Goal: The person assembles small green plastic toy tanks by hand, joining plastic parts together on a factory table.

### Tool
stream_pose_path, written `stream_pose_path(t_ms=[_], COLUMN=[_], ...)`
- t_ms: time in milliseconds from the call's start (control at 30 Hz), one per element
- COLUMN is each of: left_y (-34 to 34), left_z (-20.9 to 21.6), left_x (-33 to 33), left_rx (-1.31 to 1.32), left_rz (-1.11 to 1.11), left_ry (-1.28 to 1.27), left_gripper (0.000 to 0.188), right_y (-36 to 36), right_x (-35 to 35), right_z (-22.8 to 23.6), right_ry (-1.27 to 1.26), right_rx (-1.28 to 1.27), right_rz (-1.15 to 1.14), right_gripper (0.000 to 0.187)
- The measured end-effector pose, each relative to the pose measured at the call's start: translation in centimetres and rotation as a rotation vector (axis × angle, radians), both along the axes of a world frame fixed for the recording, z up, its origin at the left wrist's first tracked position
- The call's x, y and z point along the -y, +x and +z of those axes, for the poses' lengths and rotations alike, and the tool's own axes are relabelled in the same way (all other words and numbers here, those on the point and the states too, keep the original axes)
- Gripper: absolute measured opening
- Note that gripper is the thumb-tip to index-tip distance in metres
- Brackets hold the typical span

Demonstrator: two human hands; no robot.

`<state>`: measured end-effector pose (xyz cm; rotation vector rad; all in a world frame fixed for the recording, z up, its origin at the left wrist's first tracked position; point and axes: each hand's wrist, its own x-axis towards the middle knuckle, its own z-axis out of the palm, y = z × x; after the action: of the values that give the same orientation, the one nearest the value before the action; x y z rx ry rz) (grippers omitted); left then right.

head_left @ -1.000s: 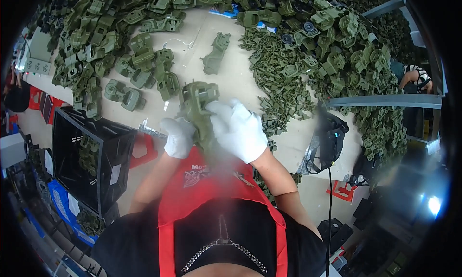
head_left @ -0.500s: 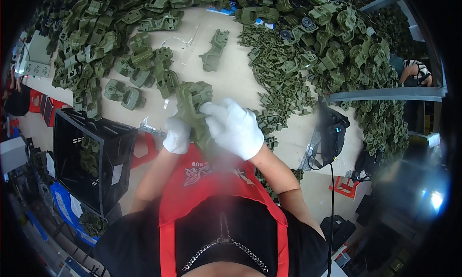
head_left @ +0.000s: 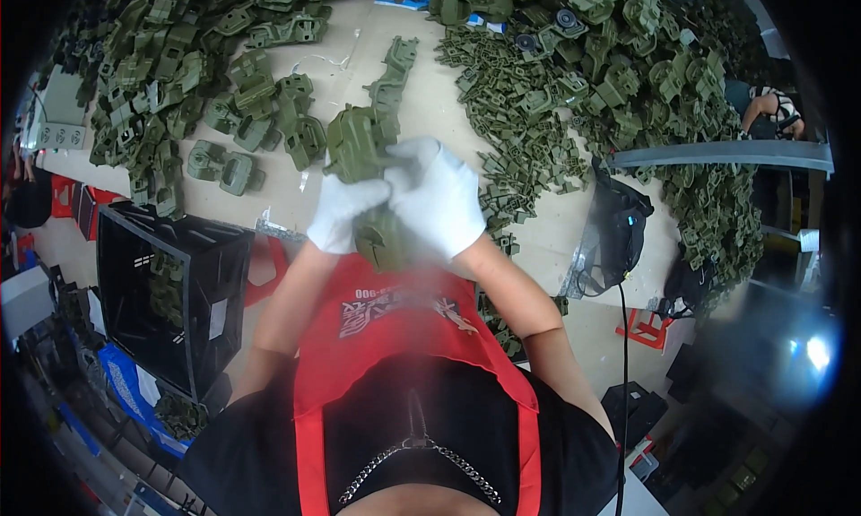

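An olive-green plastic toy vehicle body point(head_left: 357, 144) is held up in front of my apron, a smooth, rounded face showing. My left hand point(head_left: 345, 209), in a white glove, is closed round its left side near the middle. From the right, my white-gloved right hand point(head_left: 437, 198) grips the same body; its fingers partly hide the middle. The lower end of the body hangs below both hands. Just beyond, a single long green part point(head_left: 393, 75) lies on the pale table point(head_left: 345, 45).
Green parts point(head_left: 157, 95) are heaped at the left and small green pieces point(head_left: 520, 112) at the right. A black crate point(head_left: 184, 372) stands at the left, below table level. A black bag point(head_left: 619, 238) with a cable lies at the right edge. A metal bar point(head_left: 717, 155) crosses the right side.
The vehicle body has been turned over: its hollow, open side faced up before, and a smooth face shows now. My left hand has come up and inward, close against the right.
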<state>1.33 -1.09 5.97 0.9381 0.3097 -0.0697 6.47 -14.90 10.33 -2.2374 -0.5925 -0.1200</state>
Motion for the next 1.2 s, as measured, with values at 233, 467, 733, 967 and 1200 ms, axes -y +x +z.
stream_pose_path(t_ms=[233,467,733,967,1200], left_y=[0.8,1.1,1.0,-5.2,-1.3], left_z=[0.4,-1.4,1.0,-2.6,6.2], left_x=[1.0,1.1,-0.1,-2.5,-1.6], left_rx=[0.19,0.184,0.431,0.426,0.295], left_rz=[0.03,0.125,0.167,-0.622,-0.574], left_ry=[-0.179,-0.199,-0.432,1.174,1.391], left_gripper=[0.071,0.059,0.05,0.032,0.067], right_y=[2.3,1.1,-3.2,1.6,0.8], right_x=[0.5,-1.1,2.8,7.0,5.9], right_z=[4.1,1.0,-1.1,1.0,3.9], right_ry=[-0.065,0.079,0.921,0.147,-0.322], right_rx=[-0.286,-0.038,-0.991,-0.725,-0.594], right_rz=[0.127,0.003,0.186,0.191,0.634], right_gripper=[0.021,0.026,0.067,0.057,0.068])
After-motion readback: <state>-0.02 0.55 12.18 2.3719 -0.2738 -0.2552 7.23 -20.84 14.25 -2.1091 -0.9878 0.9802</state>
